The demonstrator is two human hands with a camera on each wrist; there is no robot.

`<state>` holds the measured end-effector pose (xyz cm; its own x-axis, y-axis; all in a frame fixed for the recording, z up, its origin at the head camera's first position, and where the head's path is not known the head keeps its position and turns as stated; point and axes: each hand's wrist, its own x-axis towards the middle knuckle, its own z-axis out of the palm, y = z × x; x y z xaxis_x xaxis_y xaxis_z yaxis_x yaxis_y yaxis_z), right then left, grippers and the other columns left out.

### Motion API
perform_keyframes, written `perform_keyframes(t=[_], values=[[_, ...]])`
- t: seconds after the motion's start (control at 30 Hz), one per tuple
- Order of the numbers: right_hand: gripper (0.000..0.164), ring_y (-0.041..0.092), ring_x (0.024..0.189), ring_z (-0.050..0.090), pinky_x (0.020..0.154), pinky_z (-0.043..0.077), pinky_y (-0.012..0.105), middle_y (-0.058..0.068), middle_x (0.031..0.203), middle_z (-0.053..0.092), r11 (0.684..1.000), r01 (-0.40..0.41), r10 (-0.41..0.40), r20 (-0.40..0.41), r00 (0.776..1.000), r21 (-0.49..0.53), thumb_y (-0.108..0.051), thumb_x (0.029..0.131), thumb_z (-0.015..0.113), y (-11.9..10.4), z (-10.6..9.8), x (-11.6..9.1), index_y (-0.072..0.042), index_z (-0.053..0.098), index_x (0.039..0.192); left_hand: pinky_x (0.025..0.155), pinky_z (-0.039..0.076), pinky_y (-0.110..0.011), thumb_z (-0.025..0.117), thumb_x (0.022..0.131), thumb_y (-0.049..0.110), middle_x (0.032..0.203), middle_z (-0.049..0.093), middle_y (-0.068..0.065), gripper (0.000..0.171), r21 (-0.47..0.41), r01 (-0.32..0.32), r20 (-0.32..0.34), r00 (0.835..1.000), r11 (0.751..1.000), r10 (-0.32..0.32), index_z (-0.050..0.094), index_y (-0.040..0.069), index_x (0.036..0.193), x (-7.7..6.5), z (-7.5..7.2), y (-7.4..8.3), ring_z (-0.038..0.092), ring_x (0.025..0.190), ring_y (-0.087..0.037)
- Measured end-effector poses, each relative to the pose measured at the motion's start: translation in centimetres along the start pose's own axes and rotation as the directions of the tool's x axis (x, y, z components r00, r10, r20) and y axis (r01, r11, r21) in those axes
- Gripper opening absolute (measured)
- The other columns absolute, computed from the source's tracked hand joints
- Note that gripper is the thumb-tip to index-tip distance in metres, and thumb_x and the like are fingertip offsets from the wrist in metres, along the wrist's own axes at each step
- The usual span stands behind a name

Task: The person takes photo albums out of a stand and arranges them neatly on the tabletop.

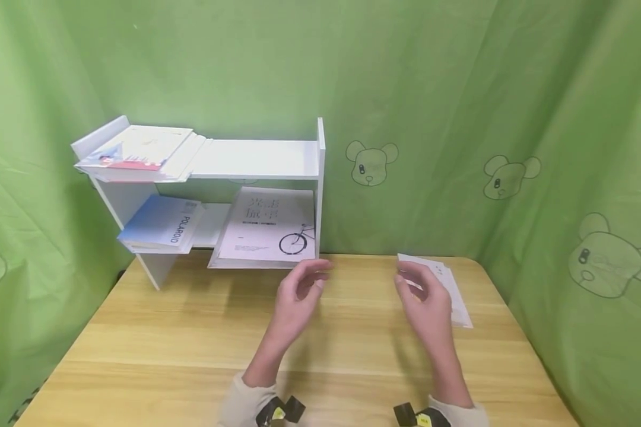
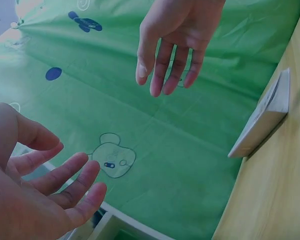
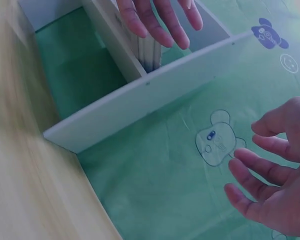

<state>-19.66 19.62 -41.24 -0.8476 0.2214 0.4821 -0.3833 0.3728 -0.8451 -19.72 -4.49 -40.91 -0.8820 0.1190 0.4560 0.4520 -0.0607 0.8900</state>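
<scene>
Both hands hover over the wooden table with fingers loosely bent and nothing in them. The left hand (image 1: 299,290) is just in front of the shelf's right side, nearest the white book with a bicycle drawing (image 1: 267,231) on the lower shelf. To the right, the right hand (image 1: 424,296) overlaps a small stack of white books (image 1: 456,296) lying on the table in the head view. In the left wrist view that stack (image 2: 265,115) lies on the tabletop, apart from both hands. The right wrist view shows the right hand (image 3: 275,170) with spread, relaxed fingers.
A white two-tier shelf (image 1: 321,154) stands at the back left. Its upper tier carries a pile of books (image 1: 144,151); a blue "POLAROID" book (image 1: 162,222) lies lower left. Green curtain (image 1: 432,77) surrounds the wooden table (image 1: 352,367) behind and at both sides.
</scene>
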Motion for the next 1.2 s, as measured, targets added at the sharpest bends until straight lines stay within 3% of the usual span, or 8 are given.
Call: perform_keyframes(t=[0.37,0.6,0.87,1.0,1.2], values=[[0.025,0.017,0.109,0.066,0.093,0.056,0.021,0.014,0.118,0.071,0.992,0.057,-0.059,0.013,0.998,0.111,0.004,0.095,0.068,-1.2,2.1,-0.7,0.001,0.069,0.12,0.1,0.056,-0.04,0.056,0.097,-0.007,0.13,0.066,-0.014,0.034,0.017,-0.042,-0.013,0.999,0.999,0.042,0.063,0.002,0.129,-0.1,-1.3,0.5,0.065,0.117,-0.03],[0.024,0.032,0.108,0.065,0.093,0.057,0.024,0.022,0.116,0.07,0.988,0.053,-0.059,0.037,0.998,0.144,0.01,0.093,0.066,-4.0,3.4,-1.2,0.01,0.066,0.117,0.102,0.054,-0.044,0.056,0.096,-0.011,0.129,0.065,-0.021,0.034,-0.006,-0.091,-0.035,0.995,0.996,0.091,0.061,-0.004,0.129,0.0,-2.4,0.6,0.062,0.116,-0.046],[0.024,0.024,0.109,0.065,0.094,0.057,0.026,0.018,0.117,0.07,0.99,0.058,-0.065,0.054,0.996,0.128,0.008,0.094,0.067,-4.8,5.6,-1.3,0.005,0.068,0.118,0.105,0.052,-0.047,0.055,0.096,-0.011,0.128,0.066,-0.019,0.032,-0.013,-0.132,-0.113,0.985,0.991,0.13,0.061,-0.005,0.127,0.1,-4.3,1.0,0.063,0.114,-0.047],[0.024,0.03,0.108,0.065,0.094,0.057,0.028,0.022,0.116,0.069,0.986,0.083,-0.095,0.077,0.993,0.142,0.01,0.092,0.066,-6.3,6.4,-1.4,0.009,0.066,0.117,0.105,0.053,-0.043,0.056,0.097,-0.011,0.128,0.066,-0.02,0.031,-0.01,-0.126,-0.125,0.984,0.992,0.124,0.061,-0.005,0.127,0.1,-5.1,1.2,0.062,0.114,-0.047],[0.025,0.037,0.106,0.066,0.093,0.059,0.04,0.024,0.113,0.069,0.977,0.134,-0.154,0.116,0.981,0.163,0.013,0.091,0.066,-8.2,7.6,-1.3,0.012,0.065,0.116,0.103,0.053,-0.035,0.056,0.097,-0.01,0.128,0.065,-0.024,0.029,0.02,-0.121,-0.154,0.98,0.992,0.123,0.061,-0.007,0.126,0.0,-6.4,1.5,0.063,0.114,-0.042]])
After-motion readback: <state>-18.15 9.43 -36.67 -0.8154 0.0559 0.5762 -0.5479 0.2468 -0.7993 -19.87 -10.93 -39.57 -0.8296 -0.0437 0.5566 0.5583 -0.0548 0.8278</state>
